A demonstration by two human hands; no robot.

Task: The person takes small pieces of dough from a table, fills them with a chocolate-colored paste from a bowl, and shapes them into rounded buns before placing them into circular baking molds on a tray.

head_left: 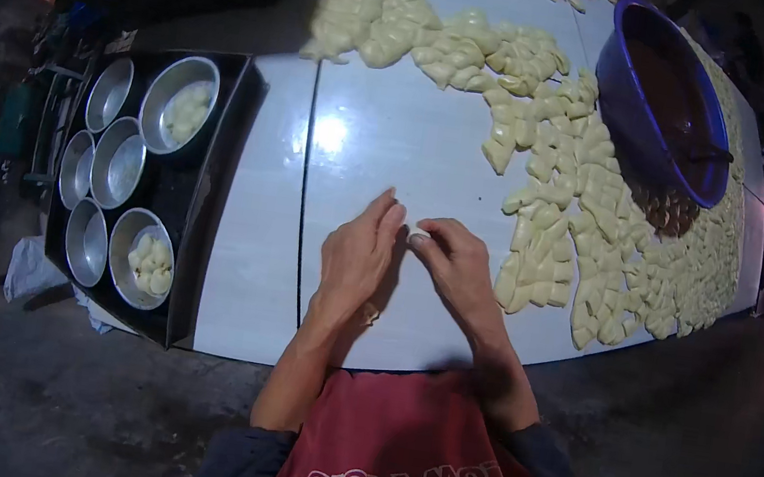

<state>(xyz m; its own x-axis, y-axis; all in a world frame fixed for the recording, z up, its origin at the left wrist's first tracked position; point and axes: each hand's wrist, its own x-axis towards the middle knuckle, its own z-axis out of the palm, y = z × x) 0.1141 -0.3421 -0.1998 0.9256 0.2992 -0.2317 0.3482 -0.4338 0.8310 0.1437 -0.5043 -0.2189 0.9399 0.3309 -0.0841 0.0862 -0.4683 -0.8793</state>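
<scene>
Over the white tabletop (365,153), my left hand (360,253) is held on edge, its fingers stretched out and lying side by side. Close to its right, my right hand (454,256) has its fingers curled toward the thumb around a small pale piece of dough (417,232), mostly hidden by the fingertips. A tiny dough scrap (371,315) shows by my left wrist. To the right of my hands spreads a broad layer of cut dough pieces (541,251), pale yellow and lying close together. It runs on along the far side of the table.
On the left, a black tray (211,205) holds several round metal pans. Dough pieces lie in the far right pan (164,140) and the near right pan (113,269). A large purple basin (615,105) with brown contents stands among the dough at the far right.
</scene>
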